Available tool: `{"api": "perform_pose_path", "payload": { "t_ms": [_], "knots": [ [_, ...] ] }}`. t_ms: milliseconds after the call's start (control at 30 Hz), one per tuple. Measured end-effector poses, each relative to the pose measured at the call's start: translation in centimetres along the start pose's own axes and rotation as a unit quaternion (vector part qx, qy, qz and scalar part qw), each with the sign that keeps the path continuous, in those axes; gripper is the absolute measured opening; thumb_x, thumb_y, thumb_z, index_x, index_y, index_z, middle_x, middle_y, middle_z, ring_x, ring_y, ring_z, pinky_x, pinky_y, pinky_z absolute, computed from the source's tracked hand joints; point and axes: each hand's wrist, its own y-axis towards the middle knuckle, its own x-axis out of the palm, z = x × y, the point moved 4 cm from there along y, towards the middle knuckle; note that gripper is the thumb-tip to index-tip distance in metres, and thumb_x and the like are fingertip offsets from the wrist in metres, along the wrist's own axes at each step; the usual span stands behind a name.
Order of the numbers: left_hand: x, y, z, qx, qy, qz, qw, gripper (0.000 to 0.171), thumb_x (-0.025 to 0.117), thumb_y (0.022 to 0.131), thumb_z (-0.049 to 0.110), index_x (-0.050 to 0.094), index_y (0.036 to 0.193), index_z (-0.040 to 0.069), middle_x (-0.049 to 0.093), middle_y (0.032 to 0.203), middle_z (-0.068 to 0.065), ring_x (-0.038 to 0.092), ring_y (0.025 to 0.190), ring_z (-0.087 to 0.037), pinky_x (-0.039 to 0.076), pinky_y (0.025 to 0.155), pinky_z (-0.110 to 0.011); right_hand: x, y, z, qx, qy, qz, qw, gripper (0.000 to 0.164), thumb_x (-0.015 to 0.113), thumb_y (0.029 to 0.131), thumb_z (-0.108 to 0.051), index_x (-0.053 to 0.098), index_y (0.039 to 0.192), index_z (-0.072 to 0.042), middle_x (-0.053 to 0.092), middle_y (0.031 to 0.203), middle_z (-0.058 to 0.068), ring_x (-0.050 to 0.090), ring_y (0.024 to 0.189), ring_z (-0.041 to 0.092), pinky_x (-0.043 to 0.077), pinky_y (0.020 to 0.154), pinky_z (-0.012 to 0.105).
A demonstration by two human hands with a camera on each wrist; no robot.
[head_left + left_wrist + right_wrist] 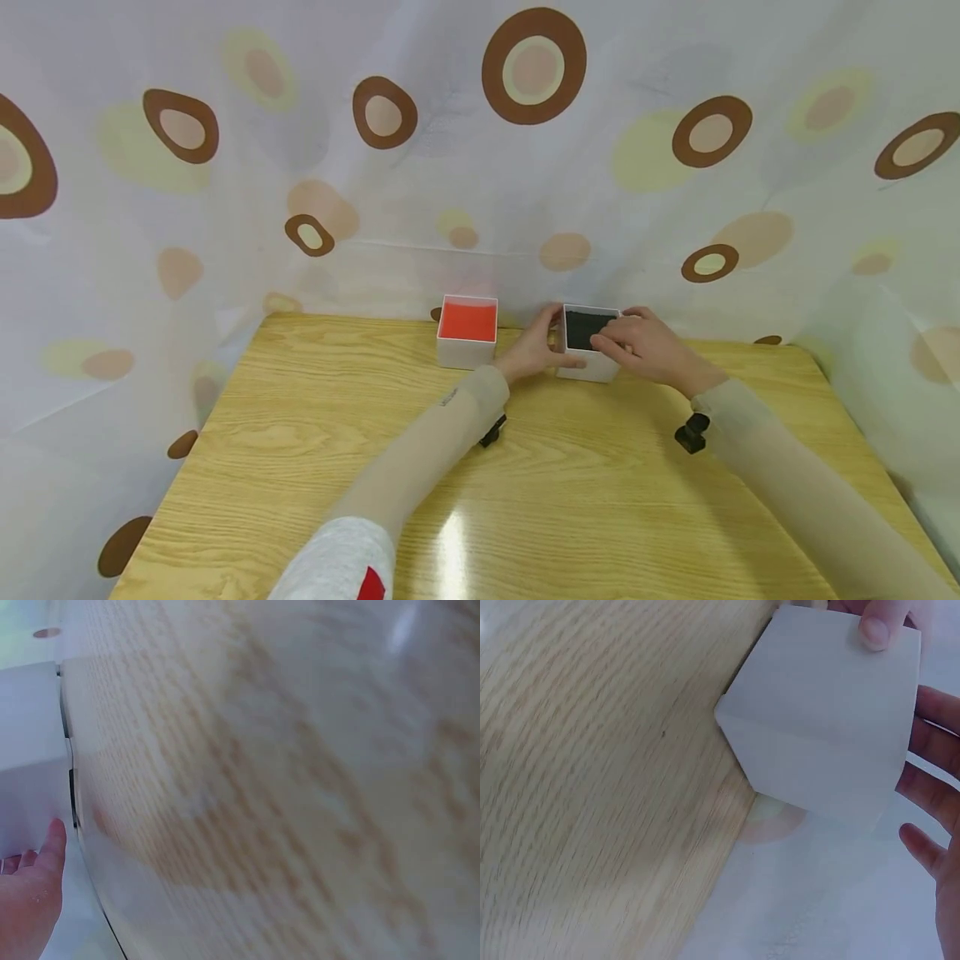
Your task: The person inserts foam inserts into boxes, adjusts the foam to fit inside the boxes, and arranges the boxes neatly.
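A white square box (588, 367) with dark, rough-looking material (587, 327) inside sits at the table's back edge. My left hand (534, 348) grips it from the left, thumb across the front and fingers along the side. In the left wrist view its thumb lies by the white box wall (30, 712). Over the right rim bends my right hand (641, 343), some fingertips at the opening. From the right wrist, the right hand's fingers (934, 742) pass behind the rim of the box (817, 712), where their tips are hidden. Whether they pinch anything is not visible.
Left of the hands stands a second white box (467, 354) with a red interior (468, 321). Both boxes are close to the patterned curtain (450, 167) behind the wooden table (540, 500). A black camera (692, 433) hangs under the right wrist.
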Motion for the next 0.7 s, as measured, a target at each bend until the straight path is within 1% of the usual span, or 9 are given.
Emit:
{"api": "perform_pose_path", "payload": {
  "t_ms": [67,167,233,333,467,533,600,667,700],
  "knots": [
    [0.1,0.0,-0.2,0.000,-0.004,0.002,1.0000,0.100,0.091,0.081,0.011,0.028,0.159,0.008,0.041,0.158,-0.010,0.040,0.147,-0.023,0.052,0.105,-0.032,0.0,-0.2,0.2,0.005,0.004,-0.010,1.000,0.034,0.050,0.109,-0.018,0.078,0.091,-0.012,0.072,0.087,-0.002,0.068,0.080,0.021,0.037,0.107,0.067],
    [0.1,0.2,-0.3,0.001,-0.005,0.004,1.0000,0.100,0.091,0.081,0.009,0.028,0.159,0.008,0.041,0.158,-0.010,0.041,0.146,-0.023,0.052,0.104,-0.030,0.1,-0.4,0.5,0.025,0.010,-0.031,0.999,0.041,0.043,0.112,-0.017,0.081,0.101,-0.007,0.077,0.102,0.007,0.072,0.096,0.028,0.034,0.109,0.067],
    [0.0,0.2,-0.2,0.002,-0.004,0.005,1.0000,0.101,0.091,0.081,0.008,0.028,0.159,0.007,0.041,0.158,-0.011,0.041,0.146,-0.023,0.052,0.103,-0.029,0.0,-0.4,0.7,0.041,0.010,-0.040,0.998,0.045,0.039,0.113,-0.018,0.081,0.105,-0.004,0.078,0.107,0.010,0.072,0.102,0.031,0.031,0.112,0.066],
    [-0.1,0.3,-0.1,0.003,-0.008,0.008,0.9999,0.101,0.091,0.080,0.006,0.028,0.159,0.006,0.042,0.158,-0.012,0.042,0.145,-0.023,0.052,0.103,-0.029,-0.1,-0.3,0.8,0.057,0.024,-0.037,0.997,0.049,0.034,0.115,-0.019,0.080,0.109,-0.001,0.079,0.102,0.010,0.074,0.098,0.032,0.029,0.114,0.065],
    [0.0,0.3,-0.1,0.002,-0.007,0.003,1.0000,0.099,0.091,0.081,0.007,0.028,0.158,0.005,0.043,0.156,-0.012,0.042,0.145,-0.023,0.052,0.102,-0.028,-0.4,-0.5,1.0,0.068,0.060,-0.014,0.996,0.050,0.029,0.115,-0.017,0.076,0.111,0.001,0.078,0.089,0.007,0.074,0.086,0.029,0.030,0.114,0.065],
    [0.0,0.2,-0.1,-0.001,-0.002,0.002,1.0000,0.100,0.091,0.081,0.008,0.028,0.158,0.006,0.042,0.156,-0.011,0.042,0.145,-0.023,0.053,0.102,-0.028,-0.2,-0.7,1.2,0.086,0.088,-0.014,0.992,0.052,0.027,0.116,-0.019,0.074,0.113,0.001,0.078,0.091,0.008,0.074,0.087,0.031,0.030,0.114,0.064],
    [0.0,0.2,-0.1,-0.005,0.001,0.003,1.0000,0.100,0.091,0.081,0.009,0.028,0.159,0.007,0.042,0.157,-0.011,0.042,0.146,-0.023,0.052,0.103,-0.030,-0.1,-0.7,1.5,0.111,0.114,-0.019,0.987,0.054,0.026,0.117,-0.023,0.074,0.114,0.001,0.078,0.095,0.010,0.074,0.090,0.031,0.038,0.110,0.062],
    [0.0,0.1,0.0,-0.008,0.000,0.005,1.0000,0.101,0.091,0.080,0.008,0.028,0.159,0.007,0.041,0.158,-0.012,0.042,0.146,-0.024,0.052,0.105,-0.033,0.1,-0.7,1.6,0.131,0.117,-0.036,0.984,0.057,0.025,0.117,-0.029,0.075,0.116,-0.001,0.078,0.100,0.011,0.074,0.095,0.032,0.036,0.111,0.061],
    [-0.1,0.1,0.0,-0.011,0.002,0.006,0.9999,0.102,0.091,0.080,0.008,0.027,0.159,0.007,0.041,0.159,-0.012,0.041,0.146,-0.024,0.052,0.106,-0.035,0.2,-0.6,1.6,0.133,0.116,-0.042,0.983,0.058,0.026,0.117,-0.030,0.076,0.115,-0.001,0.078,0.102,0.012,0.074,0.097,0.033,0.036,0.112,0.062]
  ]
}}
